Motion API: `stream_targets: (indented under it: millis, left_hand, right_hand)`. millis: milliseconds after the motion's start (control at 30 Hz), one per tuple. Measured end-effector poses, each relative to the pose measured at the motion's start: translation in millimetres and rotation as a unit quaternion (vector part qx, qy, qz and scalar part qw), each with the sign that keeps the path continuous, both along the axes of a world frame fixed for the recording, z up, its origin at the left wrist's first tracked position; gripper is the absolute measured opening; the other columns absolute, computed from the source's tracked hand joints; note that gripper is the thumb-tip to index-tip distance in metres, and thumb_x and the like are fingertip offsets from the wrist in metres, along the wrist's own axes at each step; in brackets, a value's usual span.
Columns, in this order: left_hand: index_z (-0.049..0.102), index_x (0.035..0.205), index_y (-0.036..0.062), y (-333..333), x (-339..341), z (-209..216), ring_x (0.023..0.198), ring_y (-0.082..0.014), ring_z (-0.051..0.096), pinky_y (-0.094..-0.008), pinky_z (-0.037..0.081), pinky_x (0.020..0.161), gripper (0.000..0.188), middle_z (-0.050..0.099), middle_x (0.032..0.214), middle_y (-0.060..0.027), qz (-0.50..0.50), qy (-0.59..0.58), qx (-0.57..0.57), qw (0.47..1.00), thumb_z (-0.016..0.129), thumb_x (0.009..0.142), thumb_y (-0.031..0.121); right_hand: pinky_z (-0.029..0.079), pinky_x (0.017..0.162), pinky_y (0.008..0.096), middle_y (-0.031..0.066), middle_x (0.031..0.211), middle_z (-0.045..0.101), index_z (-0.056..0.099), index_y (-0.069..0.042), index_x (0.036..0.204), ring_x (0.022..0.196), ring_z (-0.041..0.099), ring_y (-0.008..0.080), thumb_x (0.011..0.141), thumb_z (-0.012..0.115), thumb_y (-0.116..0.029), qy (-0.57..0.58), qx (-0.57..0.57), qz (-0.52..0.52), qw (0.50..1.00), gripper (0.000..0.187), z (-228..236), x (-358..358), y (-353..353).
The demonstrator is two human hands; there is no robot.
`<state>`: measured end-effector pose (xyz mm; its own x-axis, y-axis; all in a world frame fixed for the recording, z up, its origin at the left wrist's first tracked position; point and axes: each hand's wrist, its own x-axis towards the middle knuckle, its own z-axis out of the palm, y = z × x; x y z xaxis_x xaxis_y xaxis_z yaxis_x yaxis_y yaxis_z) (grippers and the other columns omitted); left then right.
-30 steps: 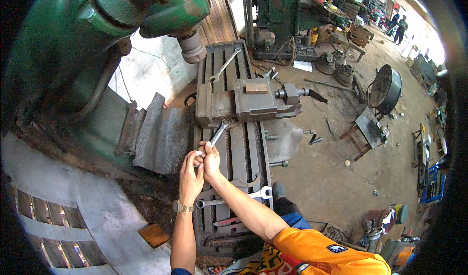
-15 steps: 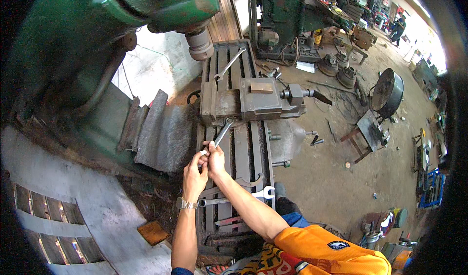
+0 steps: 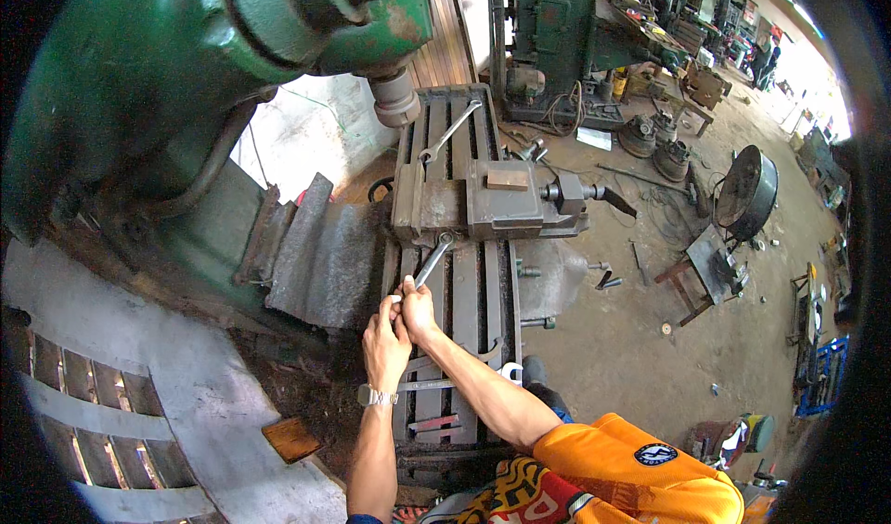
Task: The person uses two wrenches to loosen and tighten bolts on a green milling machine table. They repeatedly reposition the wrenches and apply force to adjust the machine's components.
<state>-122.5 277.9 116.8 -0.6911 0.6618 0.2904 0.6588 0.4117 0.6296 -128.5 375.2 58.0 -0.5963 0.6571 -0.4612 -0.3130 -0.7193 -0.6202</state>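
A combination wrench [image 3: 432, 264] slants across the slotted machine table [image 3: 469, 292], its ring end at the near foot of a grey machine vise [image 3: 506, 210]. The fastener under the ring is too small to make out. My right hand [image 3: 420, 312] is closed around the lower part of the handle. Just to its left, my left hand [image 3: 385, 346], with a metal-band watch on the wrist, is closed at the handle's end, its fingers pressed against the right hand. A small rectangular block [image 3: 507, 181] lies on top of the vise.
Another wrench [image 3: 450, 132] rests on the table beyond the vise. Under my right forearm lie more wrenches, including an open-ended one [image 3: 510, 372]. A green milling machine head [image 3: 371, 37] overhangs at the left. The vise's crank handle [image 3: 614, 201] juts out rightward.
The whole view has shifted slightly, so the table and vise appear lower and further right. My left fingers have closed in tighter at the wrench's end. The wrench's slant looks nearly the same.
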Motion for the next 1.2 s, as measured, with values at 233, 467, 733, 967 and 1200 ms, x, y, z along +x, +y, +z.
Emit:
stream_targets:
  millis: [233,467,733,967,1200]
  left_hand:
    - [0.055,0.13,0.0072,2.2,9.5,1.3,0.093,-0.0441,0.066,-0.0515,0.052,0.081,0.04,0.067,0.1,-0.0247,0.025,0.019,-0.01,0.999,0.061,0.09,0.005]
    - [0.053,0.138,0.006,-9.4,-5.4,8.7,0.107,-0.0402,0.066,-0.0467,0.052,0.091,0.047,0.068,0.117,-0.023,-0.021,-0.102,0.0,0.995,0.064,0.092,0.005]
    - [0.054,0.138,0.006,-98.7,-17.5,28.0,0.101,-0.0244,0.065,-0.0374,0.053,0.087,0.043,0.066,0.12,-0.0138,-0.004,-0.126,-0.007,0.992,0.062,0.096,0.01]
    - [0.062,0.128,0.0038,-165.3,29.6,9.9,0.098,-0.0231,0.064,-0.0354,0.052,0.085,0.033,0.066,0.12,-0.0135,0.009,-0.175,-0.018,0.984,0.063,0.095,0.008]
    - [0.063,0.127,0.0026,-177.0,60.5,2.8,0.099,-0.0172,0.065,-0.0305,0.052,0.085,0.033,0.068,0.117,-0.0099,0.006,-0.226,0.051,0.973,0.063,0.095,0.003]
  right_hand:
    - [0.037,0.037,0.0325,0.0032,0.064,0.045,0.044,-0.006,0.091,0.043,0.041,0.0148,0.108,0.044,-0.025,0.02,-0.012,0.011,1.0,0.025,1.9,3.9,2.4]
    - [0.054,0.07,0.0342,0.0072,0.088,0.062,0.055,-0.002,0.108,0.083,0.065,0.0215,0.105,0.05,-0.017,0.128,-0.015,0.088,0.988,0.016,-0.2,33.6,7.7]
    - [0.053,0.09,0.0354,0.0136,0.107,0.071,0.066,0.0,0.117,0.1,0.068,0.0218,0.098,0.064,-0.019,-0.133,0.474,0.199,0.847,0.028,45.4,191.2,26.7]
    - [0.043,0.096,0.0475,0.0143,0.113,0.061,0.064,-0.004,0.113,0.111,0.057,0.0333,0.081,0.076,-0.018,-0.254,0.719,0.284,0.582,0.037,52.3,259.6,-6.3]
    - [0.039,0.092,0.048,0.0153,0.11,0.057,0.059,-0.001,0.113,0.109,0.054,0.0331,0.082,0.071,-0.016,-0.317,0.746,0.302,0.502,0.036,35.4,247.0,-11.7]
